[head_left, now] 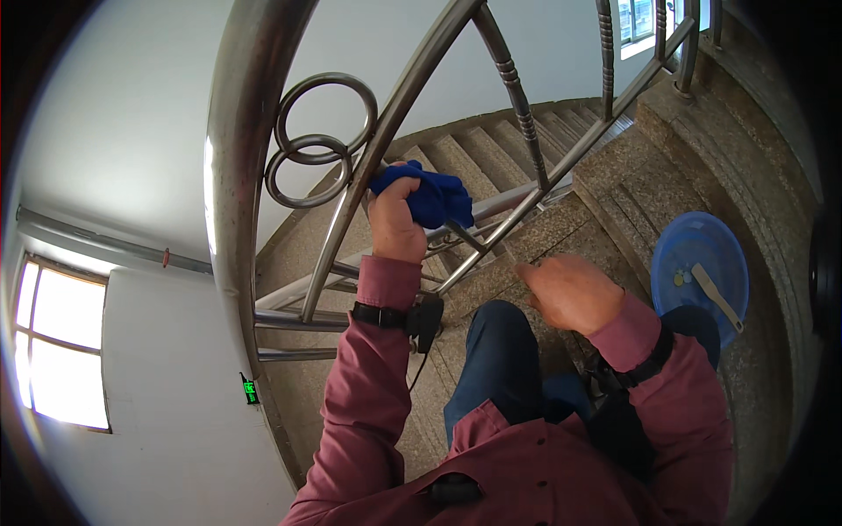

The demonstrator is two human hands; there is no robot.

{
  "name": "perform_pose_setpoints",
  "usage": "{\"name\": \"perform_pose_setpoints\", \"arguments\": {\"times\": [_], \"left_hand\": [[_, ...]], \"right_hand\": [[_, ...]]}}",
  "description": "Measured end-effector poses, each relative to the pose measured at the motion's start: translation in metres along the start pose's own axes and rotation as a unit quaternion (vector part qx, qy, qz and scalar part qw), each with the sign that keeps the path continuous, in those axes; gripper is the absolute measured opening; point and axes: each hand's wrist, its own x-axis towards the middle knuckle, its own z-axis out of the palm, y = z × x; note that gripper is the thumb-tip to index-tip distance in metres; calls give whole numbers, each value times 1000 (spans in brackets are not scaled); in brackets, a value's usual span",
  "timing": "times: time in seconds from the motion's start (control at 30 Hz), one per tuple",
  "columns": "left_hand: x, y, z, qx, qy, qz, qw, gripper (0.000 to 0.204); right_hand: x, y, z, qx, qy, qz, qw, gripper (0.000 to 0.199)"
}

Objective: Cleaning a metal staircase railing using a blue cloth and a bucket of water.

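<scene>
My left hand (pixel 396 223) is closed around a bunched blue cloth (pixel 430 197). It presses the cloth against a slanted metal bar (pixel 399 101) of the stair railing, just right of two interlocking metal rings (pixel 320 140). Much of the cloth spills out to the right of my fingers. My right hand (pixel 574 294) hovers above the steps in front of my knees, its fingers curled in loosely with nothing seen in them. The undersides of those fingers are hidden.
A blue plastic basin (pixel 702 232) sits on the steps at the right, with a light-coloured flat stick (pixel 715 294) and small pale pieces in it. A thick metal handrail (pixel 250 114) rises at left. Stone stairs (pixel 478 162) descend beyond the railing. A bright window (pixel 60 342) is far left.
</scene>
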Motion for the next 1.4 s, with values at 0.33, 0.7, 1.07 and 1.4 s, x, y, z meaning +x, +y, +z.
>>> {"name": "perform_pose_setpoints", "arguments": {"times": [0.33,0.7,1.07,1.4], "left_hand": [[-8,-13,26,-91,1,59,994,14],[-19,-1,69,41,143,113,982,24],[12,-18,18,158,62,172,970,15],[12,-72,-24,162,-45,123,978,16]], "right_hand": [[4,-1,5,-6,6,-14,1000,24],[4,2,5,-7,-55,14,998,37],[0,2,1,-2,-33,7,999,25],[-1,2,0,-12,-25,-2,1000,24]]}}
